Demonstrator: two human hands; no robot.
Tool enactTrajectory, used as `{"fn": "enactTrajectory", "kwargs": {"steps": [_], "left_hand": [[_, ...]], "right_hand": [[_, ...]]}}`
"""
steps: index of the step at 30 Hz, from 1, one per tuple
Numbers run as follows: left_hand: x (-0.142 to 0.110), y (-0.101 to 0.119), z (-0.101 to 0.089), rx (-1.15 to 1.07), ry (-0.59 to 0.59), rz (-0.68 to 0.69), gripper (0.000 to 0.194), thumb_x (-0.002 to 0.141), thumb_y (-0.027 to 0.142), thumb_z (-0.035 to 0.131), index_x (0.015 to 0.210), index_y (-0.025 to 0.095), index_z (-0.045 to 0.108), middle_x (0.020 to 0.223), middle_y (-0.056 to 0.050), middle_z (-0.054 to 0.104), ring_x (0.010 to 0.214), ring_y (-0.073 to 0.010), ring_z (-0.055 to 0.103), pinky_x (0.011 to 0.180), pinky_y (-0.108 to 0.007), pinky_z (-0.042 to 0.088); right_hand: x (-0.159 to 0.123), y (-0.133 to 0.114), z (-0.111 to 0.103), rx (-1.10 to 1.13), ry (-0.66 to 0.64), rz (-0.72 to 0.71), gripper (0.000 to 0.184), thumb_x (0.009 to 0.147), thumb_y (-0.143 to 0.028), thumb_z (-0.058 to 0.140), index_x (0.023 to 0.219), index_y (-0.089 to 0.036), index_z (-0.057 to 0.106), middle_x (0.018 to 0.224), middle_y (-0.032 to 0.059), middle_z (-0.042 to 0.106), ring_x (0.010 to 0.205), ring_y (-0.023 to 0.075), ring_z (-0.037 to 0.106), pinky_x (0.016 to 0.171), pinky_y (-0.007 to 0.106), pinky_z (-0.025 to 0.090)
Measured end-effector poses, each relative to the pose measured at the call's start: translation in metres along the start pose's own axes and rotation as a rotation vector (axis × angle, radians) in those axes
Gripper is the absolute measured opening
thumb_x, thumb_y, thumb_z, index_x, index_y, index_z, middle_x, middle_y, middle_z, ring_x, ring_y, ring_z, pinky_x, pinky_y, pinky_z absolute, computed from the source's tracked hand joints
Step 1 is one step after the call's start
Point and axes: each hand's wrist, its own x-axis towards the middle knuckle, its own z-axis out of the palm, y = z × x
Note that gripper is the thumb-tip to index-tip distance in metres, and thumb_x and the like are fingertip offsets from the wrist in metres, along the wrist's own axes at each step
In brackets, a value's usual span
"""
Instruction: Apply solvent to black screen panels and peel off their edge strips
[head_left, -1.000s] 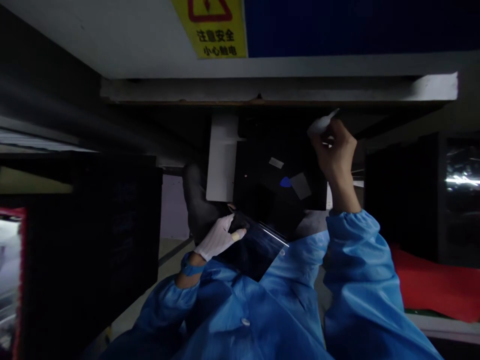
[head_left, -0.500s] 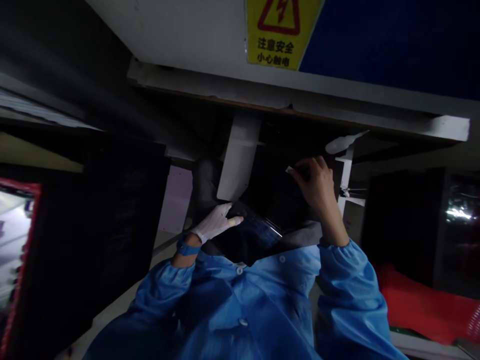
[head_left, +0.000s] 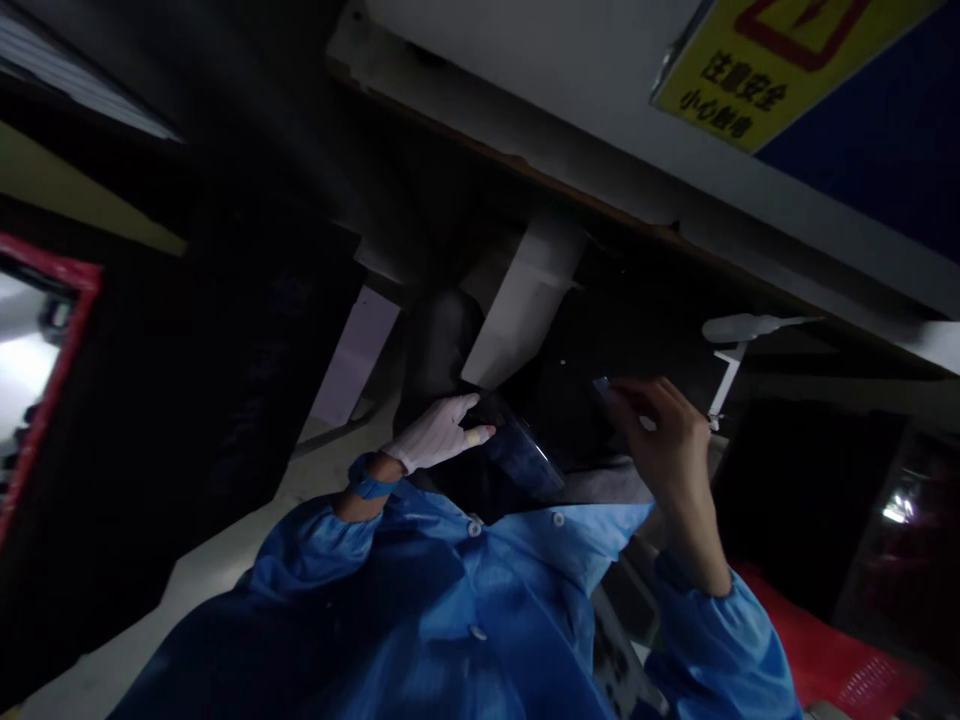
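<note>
My left hand (head_left: 439,432), in a thin white glove, grips the left edge of a dark glossy flat panel (head_left: 525,455) tilted over my lap. Its thumb lies over the panel's near side, while the fingers underneath are partly hidden. A bright streak of light runs along the panel's surface. To the right, my bare right hand (head_left: 671,430) is raised with thumb and forefinger pinched on a small pale piece (head_left: 601,385), too small and dim to name. That piece is held apart from the panel, over a dark surface.
A white bottle with a thin nozzle (head_left: 739,328) lies under the bench edge (head_left: 600,190). Above is a yellow warning sign (head_left: 739,90). Dark boxes (head_left: 247,350) stand on the left, and a red basket (head_left: 840,640) is at lower right.
The view has turned, so the bench and sign appear tilted and farther right. My right hand, still pinching the small piece, appears lower and farther right. My left hand keeps its grip.
</note>
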Motion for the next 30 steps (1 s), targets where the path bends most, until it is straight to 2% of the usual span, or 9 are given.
{"fn": "enactTrajectory", "kwargs": {"steps": [4, 9, 15, 23, 30], "left_hand": [[0.001, -0.002, 0.006, -0.003, -0.029, 0.004, 0.061, 0.098, 0.046, 0.089, 0.151, 0.017, 0.079, 0.152, -0.015, 0.081, 0.148, -0.0368, 0.076, 0.130, -0.042, 0.062], [-0.001, 0.001, 0.009, 0.004, -0.053, -0.020, 0.068, 0.101, 0.043, 0.086, 0.160, 0.011, 0.073, 0.156, -0.019, 0.078, 0.150, -0.0386, 0.075, 0.132, -0.044, 0.061], [-0.003, 0.005, 0.010, -0.002, -0.061, -0.029, 0.067, 0.100, 0.042, 0.085, 0.159, 0.013, 0.073, 0.143, -0.016, 0.085, 0.142, -0.0368, 0.080, 0.125, -0.040, 0.065], [-0.003, 0.004, 0.012, -0.023, -0.043, -0.022, 0.072, 0.099, 0.048, 0.087, 0.160, 0.013, 0.073, 0.149, -0.017, 0.082, 0.146, -0.0383, 0.077, 0.127, -0.040, 0.063], [-0.004, 0.004, 0.014, -0.035, -0.039, -0.024, 0.071, 0.099, 0.047, 0.086, 0.161, 0.014, 0.073, 0.146, -0.017, 0.084, 0.146, -0.0383, 0.077, 0.126, -0.041, 0.063]], "right_hand": [[-0.007, -0.010, 0.011, -0.186, 0.018, -0.117, 0.027, 0.122, -0.040, 0.063, 0.112, -0.024, 0.082, 0.104, 0.0065, 0.081, 0.083, 0.0196, 0.080, 0.071, 0.029, 0.060], [-0.013, -0.012, 0.019, -0.330, 0.043, -0.174, 0.025, 0.123, -0.038, 0.061, 0.112, -0.023, 0.077, 0.098, 0.0055, 0.078, 0.078, 0.0189, 0.078, 0.065, 0.027, 0.055], [-0.012, -0.016, 0.016, -0.436, 0.018, -0.252, 0.031, 0.126, -0.039, 0.055, 0.113, -0.022, 0.076, 0.098, 0.0069, 0.079, 0.077, 0.0190, 0.079, 0.064, 0.026, 0.056], [-0.013, -0.020, 0.014, -0.477, -0.036, -0.187, 0.030, 0.124, -0.038, 0.055, 0.111, -0.024, 0.079, 0.099, 0.0081, 0.081, 0.078, 0.0205, 0.078, 0.066, 0.029, 0.057], [-0.012, -0.020, 0.013, -0.514, -0.066, -0.220, 0.032, 0.125, -0.037, 0.053, 0.112, -0.023, 0.079, 0.098, 0.0080, 0.080, 0.077, 0.0198, 0.077, 0.063, 0.029, 0.053]]}}
